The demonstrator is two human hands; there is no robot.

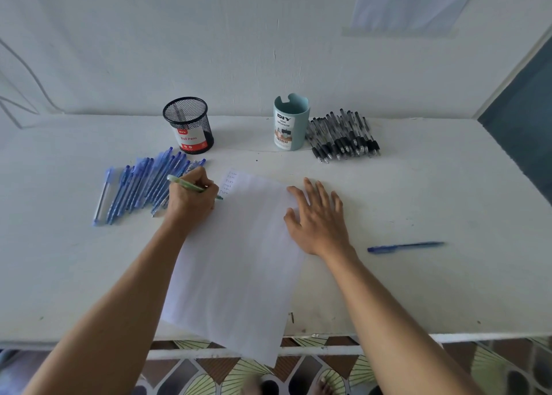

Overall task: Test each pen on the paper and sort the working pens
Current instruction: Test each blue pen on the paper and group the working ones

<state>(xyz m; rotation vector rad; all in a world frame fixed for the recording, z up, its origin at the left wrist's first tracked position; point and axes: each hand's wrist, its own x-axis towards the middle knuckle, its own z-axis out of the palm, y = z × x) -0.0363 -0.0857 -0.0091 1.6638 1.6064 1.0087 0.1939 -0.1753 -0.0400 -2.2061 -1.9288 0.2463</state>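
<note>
On the bench (418, 290), the left hand (191, 199) is gripping a green pen (185, 184), its tip on the paper (239, 260); the right hand (319, 218) is resting open on it.

Soft, even daylight — faint shadows, edges bowed, slightly hazy.

The black mesh cup (186, 115), at eleven o'clock from the paper (239, 260), is wearing a red-and-white label (191, 140) reading "Ball Pens"; its small red logo is showing too blurred to read. At one o'clock, the teal cup (300, 119) is carrying a white label (284, 130) reading "DIY DESK ORGANIZER" above a barcode (282, 140). Handwritten lines (228, 182) at the paper's eleven-o'clock corner are showing too small to read.
</note>
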